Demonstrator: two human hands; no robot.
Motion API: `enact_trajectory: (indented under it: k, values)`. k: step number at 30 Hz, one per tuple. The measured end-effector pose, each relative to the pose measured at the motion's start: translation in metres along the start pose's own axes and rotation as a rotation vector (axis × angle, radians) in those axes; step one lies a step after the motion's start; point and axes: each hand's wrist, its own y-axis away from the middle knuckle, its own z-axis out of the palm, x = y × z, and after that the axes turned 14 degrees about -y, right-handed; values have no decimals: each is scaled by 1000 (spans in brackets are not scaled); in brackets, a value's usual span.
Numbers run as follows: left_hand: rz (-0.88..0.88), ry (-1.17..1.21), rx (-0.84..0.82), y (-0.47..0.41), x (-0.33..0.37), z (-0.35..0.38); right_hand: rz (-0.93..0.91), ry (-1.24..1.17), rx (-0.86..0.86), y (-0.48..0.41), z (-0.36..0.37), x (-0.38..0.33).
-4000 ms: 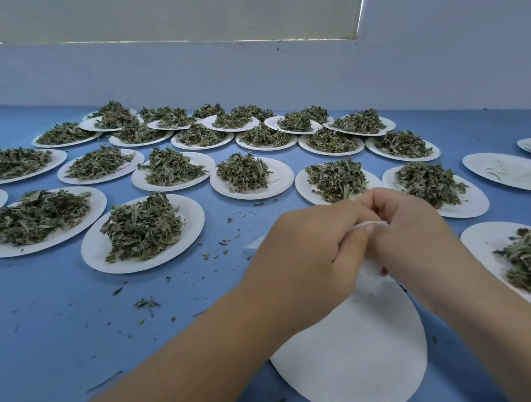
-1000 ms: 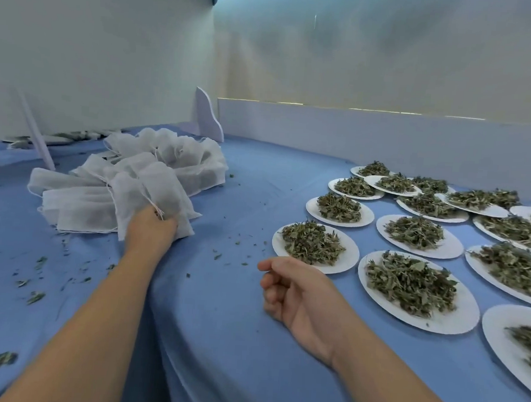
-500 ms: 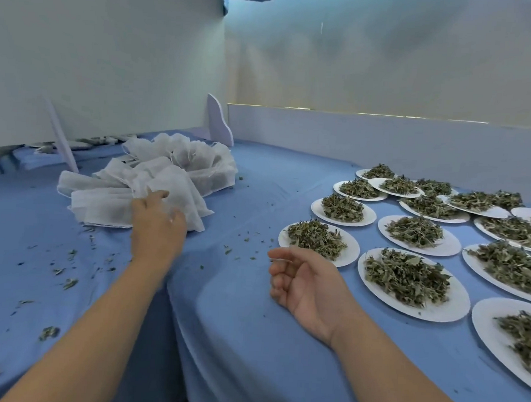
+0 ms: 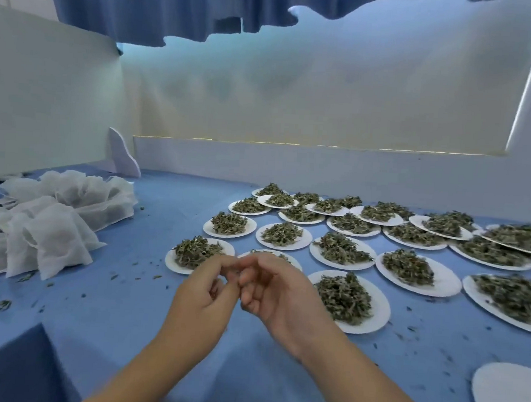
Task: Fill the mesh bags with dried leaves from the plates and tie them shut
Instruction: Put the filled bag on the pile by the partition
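- Held together above the blue table point(image 4: 120, 322): left hand point(image 4: 204, 293) and right hand point(image 4: 278, 295), fingers curled, fingertips meeting; anything pinched between them too small to tell.
- Heaped at far left: white mesh bags point(image 4: 55, 219), limp and overlapping.
- Spread in rows across the middle and right: white plates point(image 4: 378, 313), each topped with a mound of dried leaves point(image 4: 344, 294).
- Lying at the lower right edge, well apart from the hands: one bare plate point(image 4: 507, 399).
- Scattered over the cloth: leaf crumbs point(image 4: 4, 304).
- Hanging along the top: blue curtain point(image 4: 145, 7).
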Motion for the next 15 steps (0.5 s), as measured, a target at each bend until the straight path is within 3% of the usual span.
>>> enact_trajectory:
  k: [6,15]
  values:
    - [-2,266,-173,-5,77,87,-201,146,134,82,-46,-87]
    - [52,283,-507,20,152,196,-293,501,579,208,-133,-183]
